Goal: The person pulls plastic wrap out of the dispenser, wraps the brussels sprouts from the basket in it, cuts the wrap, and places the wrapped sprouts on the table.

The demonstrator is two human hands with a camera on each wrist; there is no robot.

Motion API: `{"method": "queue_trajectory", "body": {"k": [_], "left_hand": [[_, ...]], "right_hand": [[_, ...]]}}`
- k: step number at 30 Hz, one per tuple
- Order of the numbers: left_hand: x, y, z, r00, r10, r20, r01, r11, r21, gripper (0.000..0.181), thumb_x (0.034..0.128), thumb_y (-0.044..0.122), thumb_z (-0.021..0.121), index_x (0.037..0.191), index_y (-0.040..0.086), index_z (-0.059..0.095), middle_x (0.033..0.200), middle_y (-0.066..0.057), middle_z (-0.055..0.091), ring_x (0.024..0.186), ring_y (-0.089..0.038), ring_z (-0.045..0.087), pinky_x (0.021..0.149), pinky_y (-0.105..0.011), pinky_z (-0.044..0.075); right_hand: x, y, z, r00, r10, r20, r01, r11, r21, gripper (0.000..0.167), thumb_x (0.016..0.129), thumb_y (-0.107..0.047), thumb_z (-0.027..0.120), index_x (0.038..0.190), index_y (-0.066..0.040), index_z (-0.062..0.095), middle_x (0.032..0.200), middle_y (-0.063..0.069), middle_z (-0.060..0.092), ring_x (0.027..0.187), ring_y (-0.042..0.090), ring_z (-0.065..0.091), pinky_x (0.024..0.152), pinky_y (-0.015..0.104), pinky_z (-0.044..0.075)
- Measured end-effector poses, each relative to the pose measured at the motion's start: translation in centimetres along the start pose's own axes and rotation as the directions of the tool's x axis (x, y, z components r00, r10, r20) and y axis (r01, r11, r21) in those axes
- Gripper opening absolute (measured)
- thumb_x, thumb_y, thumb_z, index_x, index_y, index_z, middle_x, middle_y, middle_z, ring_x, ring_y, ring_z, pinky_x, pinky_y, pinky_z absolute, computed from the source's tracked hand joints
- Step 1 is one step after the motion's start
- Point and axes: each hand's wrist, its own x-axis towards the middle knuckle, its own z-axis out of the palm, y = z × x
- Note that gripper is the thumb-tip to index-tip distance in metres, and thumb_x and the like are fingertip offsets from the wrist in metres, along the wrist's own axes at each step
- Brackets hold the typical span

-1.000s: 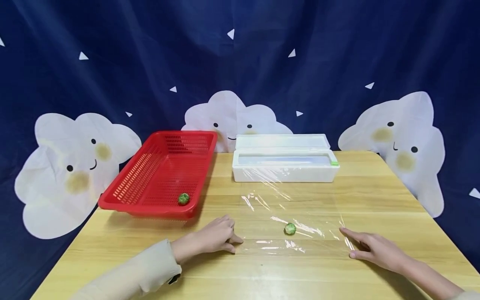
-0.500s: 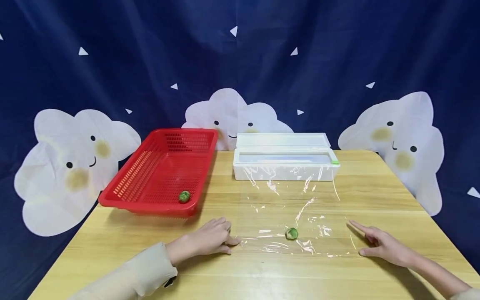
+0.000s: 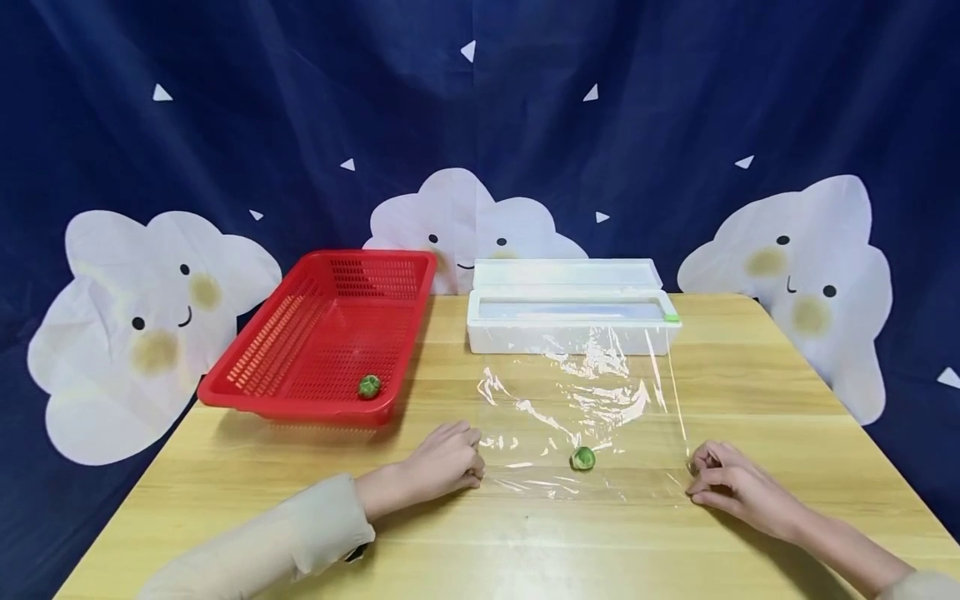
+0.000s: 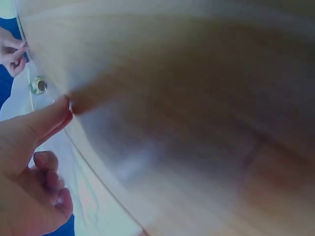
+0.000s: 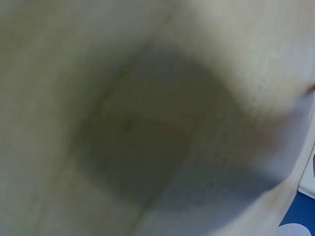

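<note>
A sheet of clear cling film runs from the white box toward the front of the table. My left hand pinches its near left corner; thumb and index finger meet in the left wrist view. My right hand pinches the near right corner, fingers bent inward. Between the hands a Brussels sprout lies at the film's near part; whether it is on or under the film I cannot tell. The right wrist view holds mostly blurred tabletop and shadow.
To the left stands a red plastic basket with another Brussels sprout inside. The box's lid is raised, and a green slider sits at its right end. A blue cloud-print curtain hangs behind the wooden table.
My right hand's spread fingers have closed on the film's corner and shifted left. The left hand's fingers have drawn in. The film's wrinkles and reflections have changed, and the sprout shifted slightly.
</note>
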Motion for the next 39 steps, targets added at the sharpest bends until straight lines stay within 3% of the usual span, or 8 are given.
{"method": "queue_trajectory", "body": {"k": [6,11,17,22,29,31,35,39], "left_hand": [[0.3,-0.4,0.8,0.993,-0.07,-0.098,0.055,0.988,-0.145,0.01,0.0735,0.033,0.072,0.072,0.024,0.071,0.081,0.008,0.051,0.079,-0.009,0.041,0.07,-0.024,0.036],[0.2,-1.0,1.0,0.979,-0.176,-0.099,0.135,0.935,-0.329,0.006,0.0784,0.025,0.069,0.075,0.02,0.07,0.082,0.011,0.066,0.079,-0.008,0.047,0.073,-0.028,0.037],[0.8,-0.8,0.9,0.933,-0.355,-0.061,0.301,0.86,-0.413,0.007,0.0798,0.02,0.068,0.073,0.02,0.067,0.071,0.011,0.065,0.074,-0.01,0.048,0.073,-0.036,0.029],[1.1,-0.4,0.9,0.883,-0.465,-0.06,0.398,0.812,-0.427,0.01,0.0786,0.017,0.067,0.069,0.02,0.066,0.065,0.012,0.061,0.074,-0.011,0.052,0.074,-0.039,0.026],[2.3,-0.1,0.7,0.853,-0.523,-0.01,0.484,0.797,-0.36,0.021,0.0736,0.008,0.059,0.057,0.02,0.052,0.053,0.012,0.047,0.057,-0.01,0.045,0.069,-0.038,0.025],[2.9,-0.1,0.5,0.851,-0.524,0.021,0.502,0.803,-0.32,0.021,0.072,0.008,0.058,0.056,0.019,0.049,0.052,0.01,0.045,0.055,-0.011,0.043,0.067,-0.037,0.024],[4.0,0.1,0.2,0.841,-0.532,0.1,0.54,0.81,-0.229,0.021,0.0696,0.008,0.059,0.053,0.016,0.049,0.052,0.007,0.046,0.055,-0.013,0.044,0.064,-0.037,0.025],[4.7,0.6,-0.1,0.829,-0.534,0.165,0.554,0.825,-0.115,0.027,0.0719,0.009,0.062,0.05,0.014,0.047,0.056,0.001,0.049,0.058,-0.018,0.047,0.06,-0.039,0.036]], "right_hand": [[0.6,0.4,-0.3,1.0,-0.013,-0.018,0.014,0.999,0.053,0.035,0.063,0.001,0.074,0.083,-0.026,0.066,0.091,-0.003,0.063,0.089,0.007,0.053,0.09,0.007,0.028],[0.6,0.3,-0.8,0.98,0.19,0.053,-0.198,0.949,0.247,0.026,0.074,0.01,0.065,0.086,-0.012,0.068,0.083,-0.003,0.067,0.08,0.0,0.06,0.074,0.007,0.041],[1.3,0.5,-1.0,0.918,0.379,0.115,-0.396,0.87,0.293,0.013,0.084,0.003,0.059,0.085,-0.008,0.067,0.077,-0.004,0.067,0.071,0.001,0.059,0.061,0.015,0.045],[1.6,0.5,-0.8,0.838,0.52,0.165,-0.545,0.793,0.271,0.01,0.087,-0.006,0.058,0.083,-0.007,0.067,0.07,-0.007,0.065,0.062,0.003,0.056,0.052,0.021,0.043],[2.8,-0.1,-0.6,0.74,0.651,0.169,-0.672,0.729,0.13,0.014,0.086,-0.013,0.061,0.073,-0.01,0.065,0.062,-0.008,0.059,0.051,0.0,0.042,0.047,0.021,0.036],[3.2,-0.4,-0.4,0.752,0.645,0.139,-0.654,0.755,0.036,0.014,0.083,-0.011,0.064,0.069,-0.012,0.064,0.062,-0.008,0.059,0.051,-0.002,0.042,0.048,0.021,0.038],[4.1,-1.0,0.0,0.824,0.564,0.057,-0.54,0.811,-0.225,0.017,0.075,-0.008,0.069,0.062,-0.016,0.06,0.057,-0.009,0.056,0.051,0.002,0.043,0.046,0.025,0.039],[4.6,-1.8,0.6,0.86,0.509,0.012,-0.457,0.782,-0.423,0.031,0.073,-0.009,0.067,0.054,-0.02,0.045,0.048,-0.011,0.039,0.051,0.01,0.037,0.044,0.033,0.032]]}}
